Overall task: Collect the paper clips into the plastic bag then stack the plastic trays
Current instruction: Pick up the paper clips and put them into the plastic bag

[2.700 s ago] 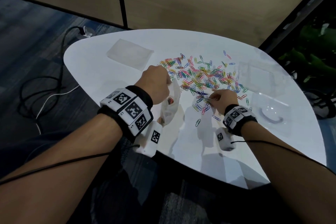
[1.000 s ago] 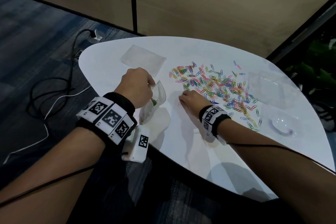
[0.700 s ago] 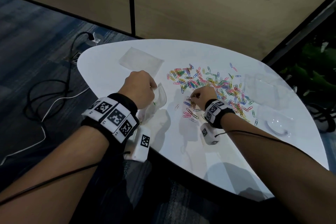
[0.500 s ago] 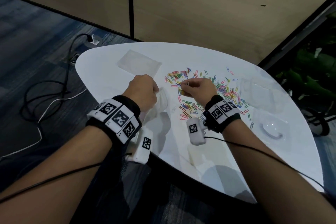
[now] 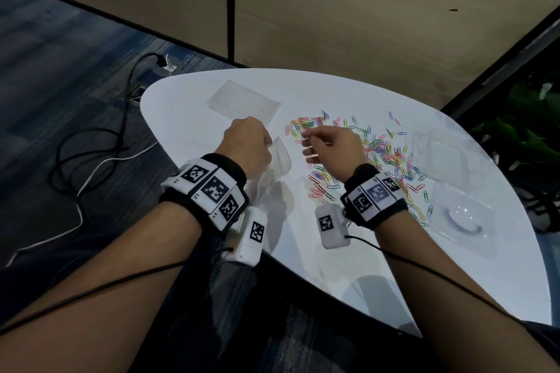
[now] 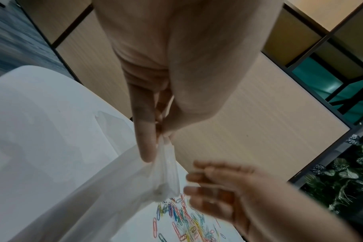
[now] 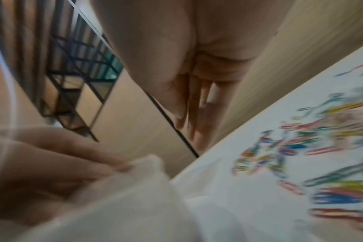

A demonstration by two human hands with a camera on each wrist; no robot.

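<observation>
A heap of coloured paper clips point(image 5: 381, 148) lies spread over the white table point(image 5: 363, 269). My left hand point(image 5: 251, 145) pinches the rim of a thin clear plastic bag point(image 5: 280, 160) between thumb and forefinger point(image 6: 147, 144), and the bag point(image 6: 114, 188) hangs down to the table. My right hand point(image 5: 315, 145) hovers just right of the bag mouth with its fingers point(image 6: 207, 180) stretched out and spread, and I see nothing in them. Two clear plastic trays point(image 5: 439, 154) point(image 5: 460, 215) sit at the right of the table.
A flat clear plastic sheet or tray point(image 5: 242, 101) lies at the far left of the table. Black and white cables point(image 5: 91, 160) run over the carpet on the left. A beige partition wall stands behind the table, with plants point(image 5: 527, 130) at the right.
My right hand rose from the clips, moved left to the bag mouth, and its pinched fingers have spread. My left hand kept its hold on the bag rim.
</observation>
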